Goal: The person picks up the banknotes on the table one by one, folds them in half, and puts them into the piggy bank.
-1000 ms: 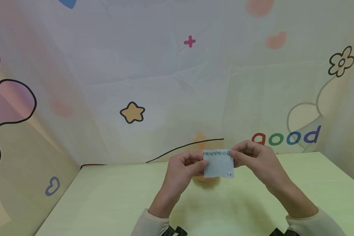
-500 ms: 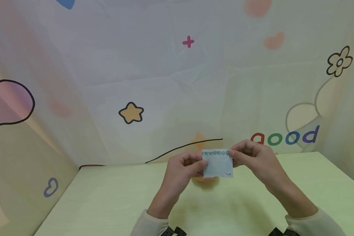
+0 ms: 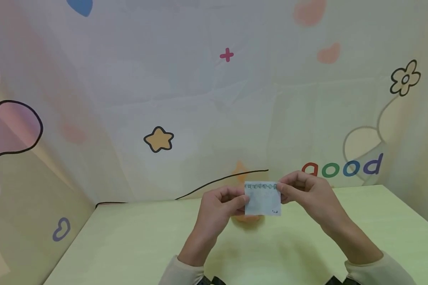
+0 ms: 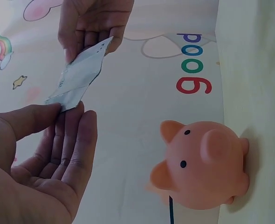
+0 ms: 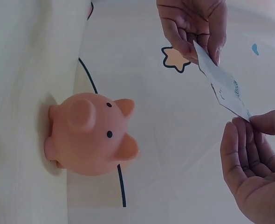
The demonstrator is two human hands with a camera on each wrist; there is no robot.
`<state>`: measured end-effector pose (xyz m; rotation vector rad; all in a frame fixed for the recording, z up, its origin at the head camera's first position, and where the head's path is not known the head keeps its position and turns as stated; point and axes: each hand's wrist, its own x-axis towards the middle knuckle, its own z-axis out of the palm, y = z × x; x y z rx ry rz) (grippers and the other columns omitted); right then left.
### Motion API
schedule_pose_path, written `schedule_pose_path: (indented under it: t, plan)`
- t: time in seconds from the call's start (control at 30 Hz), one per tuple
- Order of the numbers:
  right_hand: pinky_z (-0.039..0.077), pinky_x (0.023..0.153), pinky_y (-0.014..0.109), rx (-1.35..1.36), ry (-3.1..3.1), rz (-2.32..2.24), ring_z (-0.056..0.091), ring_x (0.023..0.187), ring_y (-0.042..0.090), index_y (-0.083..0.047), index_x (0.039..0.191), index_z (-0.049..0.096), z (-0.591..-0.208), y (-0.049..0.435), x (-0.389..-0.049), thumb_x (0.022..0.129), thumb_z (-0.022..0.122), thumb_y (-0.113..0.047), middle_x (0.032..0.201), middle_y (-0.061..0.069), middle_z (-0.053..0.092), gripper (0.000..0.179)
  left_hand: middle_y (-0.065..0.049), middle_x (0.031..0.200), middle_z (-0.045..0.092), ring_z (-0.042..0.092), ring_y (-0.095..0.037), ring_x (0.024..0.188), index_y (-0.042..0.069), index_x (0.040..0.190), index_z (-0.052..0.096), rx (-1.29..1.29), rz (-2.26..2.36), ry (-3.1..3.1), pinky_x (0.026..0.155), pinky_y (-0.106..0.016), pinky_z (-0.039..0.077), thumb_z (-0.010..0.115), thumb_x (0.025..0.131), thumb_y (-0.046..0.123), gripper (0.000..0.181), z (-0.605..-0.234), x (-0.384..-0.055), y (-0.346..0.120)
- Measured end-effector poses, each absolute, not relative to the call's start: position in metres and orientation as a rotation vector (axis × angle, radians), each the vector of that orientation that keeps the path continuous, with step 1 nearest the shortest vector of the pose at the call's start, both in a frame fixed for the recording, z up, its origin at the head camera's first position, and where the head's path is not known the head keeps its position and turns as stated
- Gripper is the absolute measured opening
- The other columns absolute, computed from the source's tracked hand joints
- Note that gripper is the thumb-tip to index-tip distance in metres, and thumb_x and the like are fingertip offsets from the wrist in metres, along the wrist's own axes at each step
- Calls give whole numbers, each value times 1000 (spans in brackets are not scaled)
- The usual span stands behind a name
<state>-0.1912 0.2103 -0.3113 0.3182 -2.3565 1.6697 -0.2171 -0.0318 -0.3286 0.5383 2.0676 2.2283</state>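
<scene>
The small printed paper note is held up between both hands, face toward the person, higher than the pig figure. Dark characters run along its upper edge, with small marks in the lower right corner. The left hand pinches its left edge between thumb and fingers; the right hand pinches its upper right corner. So each grip is clamped on the note, one at either side.

Little has changed over the last second: hands and note keep nearly the same place in the head view, while the patterned backdrop now sits slightly lower, as if the head had tipped up a little. I judge that the work is at a pause, with the note kept spread and under control.

Beyond the note, the pig figure stands upright on the tabletop, facing the person and apart from both hands. Whether it has a slot cannot be told.
</scene>
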Motion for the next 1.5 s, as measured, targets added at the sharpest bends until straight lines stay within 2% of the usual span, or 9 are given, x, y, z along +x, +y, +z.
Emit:
schedule_pose_path:
  t: [0.27,0.43,0.7,1.0,1.23,1.5]
  plan:
    - [56,89,26,305,-2352,1661,75,88,26,2,114,70,-311,212,-192,104,73,-23,101,9,76,27,-10,95,74,73,-20,85,-7,103,75,538,2186,2006,80,-34,64,79,92,5,17,-333,-217,-30]
    - [54,92,25,272,-2352,1682,76,88,26,2,115,70,-308,212,-192,103,74,-26,100,7,76,31,-10,91,72,73,-20,77,-9,99,74,520,2195,2010,79,-36,65,79,92,3,15,-332,-218,-29]
    - [54,91,25,267,-2348,1679,75,87,26,2,115,70,-308,212,-191,103,74,-27,99,6,76,31,-11,88,72,73,-20,75,-9,99,74,507,2211,2007,81,-40,65,80,92,1,13,-331,-217,-29]
    - [56,90,26,282,-2343,1661,75,88,26,3,115,70,-308,214,-192,104,73,-25,101,9,75,31,-12,95,73,74,-22,86,-9,105,72,597,2171,1953,84,-37,64,78,92,-2,16,-332,-216,-31]
    - [55,90,26,268,-2342,1647,75,88,26,2,116,70,-308,217,-191,104,73,-27,101,8,75,31,-11,89,74,75,-21,79,-9,101,72,598,2122,1950,79,-36,65,78,94,0,13,-331,-215,-31]
    - [59,86,27,296,-2316,1629,74,87,27,3,114,70,-309,216,-190,104,73,-23,102,11,74,28,-13,88,75,75,-23,77,-9,103,73,617,2132,1969,77,-37,65,79,94,4,17,-332,-217,-34]
